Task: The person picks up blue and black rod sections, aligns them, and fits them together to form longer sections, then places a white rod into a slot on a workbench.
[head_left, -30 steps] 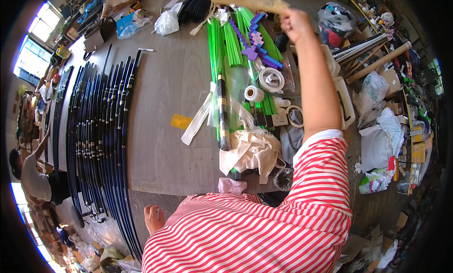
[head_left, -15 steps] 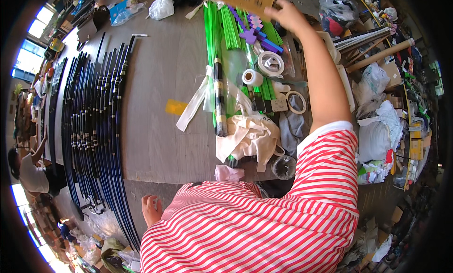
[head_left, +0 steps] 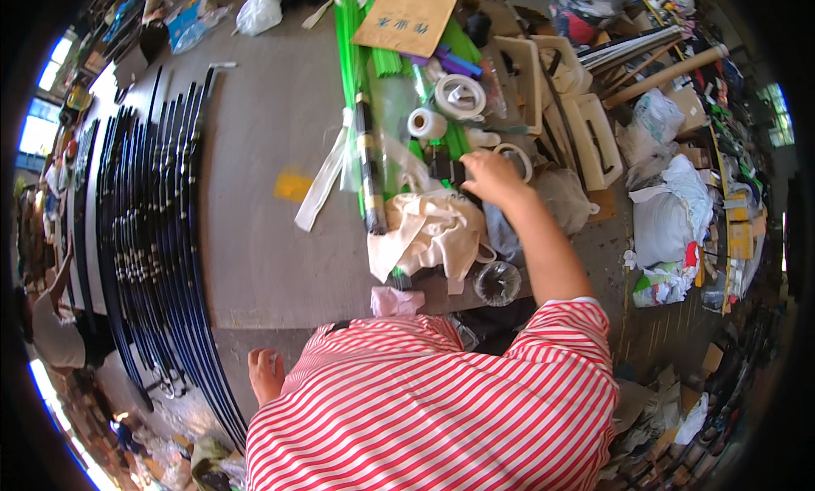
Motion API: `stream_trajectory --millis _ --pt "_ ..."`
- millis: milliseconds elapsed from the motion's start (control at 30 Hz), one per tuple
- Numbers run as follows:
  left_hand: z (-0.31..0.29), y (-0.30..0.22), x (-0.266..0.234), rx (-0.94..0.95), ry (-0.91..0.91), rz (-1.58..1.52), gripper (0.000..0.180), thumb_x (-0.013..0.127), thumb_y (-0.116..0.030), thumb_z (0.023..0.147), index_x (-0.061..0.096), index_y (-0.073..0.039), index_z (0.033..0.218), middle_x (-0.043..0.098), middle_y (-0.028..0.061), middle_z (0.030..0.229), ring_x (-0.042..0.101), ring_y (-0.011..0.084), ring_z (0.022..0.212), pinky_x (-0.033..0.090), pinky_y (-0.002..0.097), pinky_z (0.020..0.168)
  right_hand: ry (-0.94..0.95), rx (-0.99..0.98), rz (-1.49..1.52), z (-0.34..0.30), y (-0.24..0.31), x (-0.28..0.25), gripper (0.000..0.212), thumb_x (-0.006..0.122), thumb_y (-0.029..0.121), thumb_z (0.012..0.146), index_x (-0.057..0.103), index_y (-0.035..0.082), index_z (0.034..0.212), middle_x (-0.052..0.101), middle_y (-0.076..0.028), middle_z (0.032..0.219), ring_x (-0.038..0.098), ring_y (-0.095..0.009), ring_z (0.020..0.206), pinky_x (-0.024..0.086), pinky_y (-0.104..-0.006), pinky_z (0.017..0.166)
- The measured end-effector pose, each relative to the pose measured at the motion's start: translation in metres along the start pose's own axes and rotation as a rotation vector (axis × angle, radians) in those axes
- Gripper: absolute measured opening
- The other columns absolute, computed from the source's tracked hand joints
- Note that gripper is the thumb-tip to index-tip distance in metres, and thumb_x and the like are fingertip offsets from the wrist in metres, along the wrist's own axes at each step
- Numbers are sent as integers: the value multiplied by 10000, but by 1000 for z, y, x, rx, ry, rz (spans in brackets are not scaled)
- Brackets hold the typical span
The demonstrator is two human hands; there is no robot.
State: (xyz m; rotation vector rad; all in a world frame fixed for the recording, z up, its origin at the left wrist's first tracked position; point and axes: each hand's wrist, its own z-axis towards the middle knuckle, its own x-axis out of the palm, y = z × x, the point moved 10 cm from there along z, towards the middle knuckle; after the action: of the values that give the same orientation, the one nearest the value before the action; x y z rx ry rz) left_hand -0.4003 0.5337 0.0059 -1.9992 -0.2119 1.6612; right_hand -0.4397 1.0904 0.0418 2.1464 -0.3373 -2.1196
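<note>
My right hand (head_left: 494, 179) reaches over the cluttered right part of the table. Its thumb and fingers are apart, next to a black-wrapped bundle (head_left: 441, 162) among green sticks; whether it touches the bundle I cannot tell. Close by are a small white roll (head_left: 426, 123), a white tape ring (head_left: 459, 97) and a crumpled cream cloth (head_left: 429, 236). A brown paper booklet (head_left: 407, 17) lies across bright green sticks (head_left: 347, 45) and purple pieces. My left hand (head_left: 266, 375) hangs below the table's front edge, loosely curled with fingers apart and nothing visible in it.
Long dark poles (head_left: 161, 236) lie side by side on the left. A yellow patch (head_left: 293, 185) marks the grey table (head_left: 255, 262). Beige trays (head_left: 594, 143) and a clear tape roll (head_left: 497, 284) are at right. Another person (head_left: 58, 330) is at far left.
My right hand has left the brown booklet and come back toward me, over the black-wrapped bundle. The booklet now rests on the green sticks. My left hand stays low; the view has shifted slightly.
</note>
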Motion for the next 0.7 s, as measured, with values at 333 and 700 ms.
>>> stream_trajectory --millis 333,700 --pt "12 -19 -17 -24 11 41 185 628 -46 715 549 -51 883 509 118 940 567 247 713 467 348 634 -226 344 21 -25 -18 -19 383 657 339 705 580 -7 849 617 -177 846 599 -327 803 484 -401 707" --pt "24 -34 -24 -59 -30 114 226 658 -89 690 580 -48 898 524 126 984 535 307 912 458 373 750 -57 509 -55 -29 -33 8 394 664 359 697 608 -13 815 621 -210 800 603 -359 767 483 -431 697"
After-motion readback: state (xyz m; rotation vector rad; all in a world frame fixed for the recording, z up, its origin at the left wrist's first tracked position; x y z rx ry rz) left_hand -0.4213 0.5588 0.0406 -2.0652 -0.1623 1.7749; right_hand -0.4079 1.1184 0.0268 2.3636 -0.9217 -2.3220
